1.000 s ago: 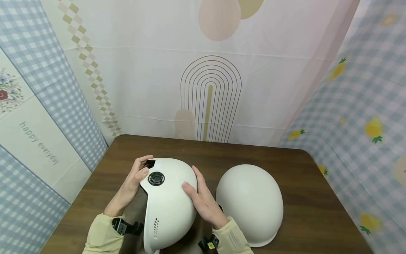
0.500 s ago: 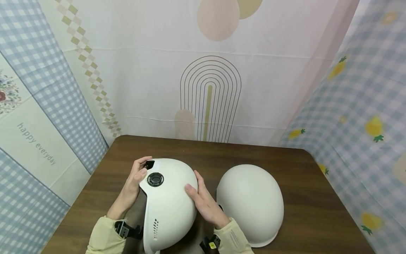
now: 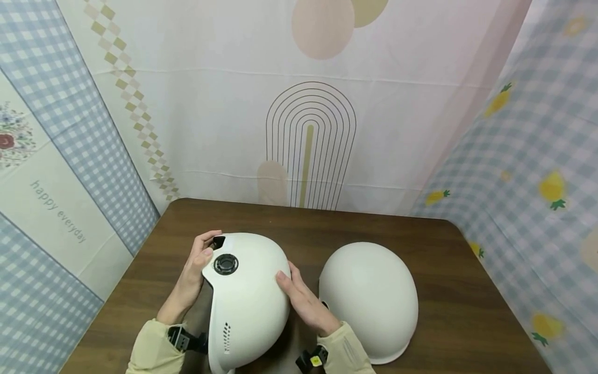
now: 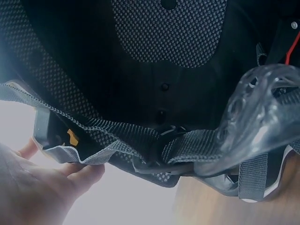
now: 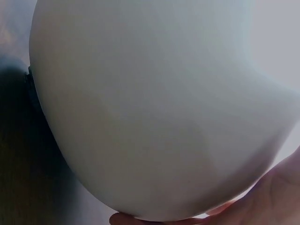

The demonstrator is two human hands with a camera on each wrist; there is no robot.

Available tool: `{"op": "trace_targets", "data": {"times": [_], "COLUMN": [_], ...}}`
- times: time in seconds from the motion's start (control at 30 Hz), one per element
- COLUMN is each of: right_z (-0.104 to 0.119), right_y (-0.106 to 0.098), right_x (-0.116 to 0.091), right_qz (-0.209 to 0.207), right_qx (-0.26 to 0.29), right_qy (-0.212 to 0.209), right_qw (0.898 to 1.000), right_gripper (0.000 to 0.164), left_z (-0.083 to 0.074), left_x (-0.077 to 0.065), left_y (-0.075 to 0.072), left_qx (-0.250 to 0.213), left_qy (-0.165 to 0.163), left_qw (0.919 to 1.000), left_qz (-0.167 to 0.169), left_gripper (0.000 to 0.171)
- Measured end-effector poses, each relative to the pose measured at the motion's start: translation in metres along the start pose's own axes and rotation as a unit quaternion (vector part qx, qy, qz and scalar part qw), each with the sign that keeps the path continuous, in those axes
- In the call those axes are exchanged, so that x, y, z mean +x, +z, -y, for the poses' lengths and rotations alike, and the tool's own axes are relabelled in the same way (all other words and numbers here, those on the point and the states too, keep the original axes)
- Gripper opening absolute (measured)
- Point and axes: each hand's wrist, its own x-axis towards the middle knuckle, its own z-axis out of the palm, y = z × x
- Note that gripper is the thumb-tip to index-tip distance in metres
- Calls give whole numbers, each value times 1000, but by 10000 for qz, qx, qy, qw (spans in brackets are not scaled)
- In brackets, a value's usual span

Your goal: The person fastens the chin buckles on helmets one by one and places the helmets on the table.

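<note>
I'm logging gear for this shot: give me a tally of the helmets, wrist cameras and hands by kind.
Helmets: 2 (held helmet, other helmet)
Wrist cameras: 2 (left camera, right camera)
Hands: 2 (left hand, right hand)
Total: 6

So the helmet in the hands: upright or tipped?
Tipped on its side: the held helmet shows its black disc facing up, and the left wrist view looks into its padded interior.
</note>
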Motion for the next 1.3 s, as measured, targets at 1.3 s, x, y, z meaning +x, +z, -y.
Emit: {"op": "trace_targets", "data": {"times": [1.3], "right_z": [7], "right_y": [-4], "right_x": [-6], "right_qz": [-394], "right_qx": [154], "right_qy": [-300], "right_qw": [9987], "right_gripper": [79], "left_z": [-20], "left_x": [2], "left_y": [-23], "left_qx": [962], "left_qy": [-142], "left_qw": [9917], "left_qz": [845], "left_gripper": [54]}}
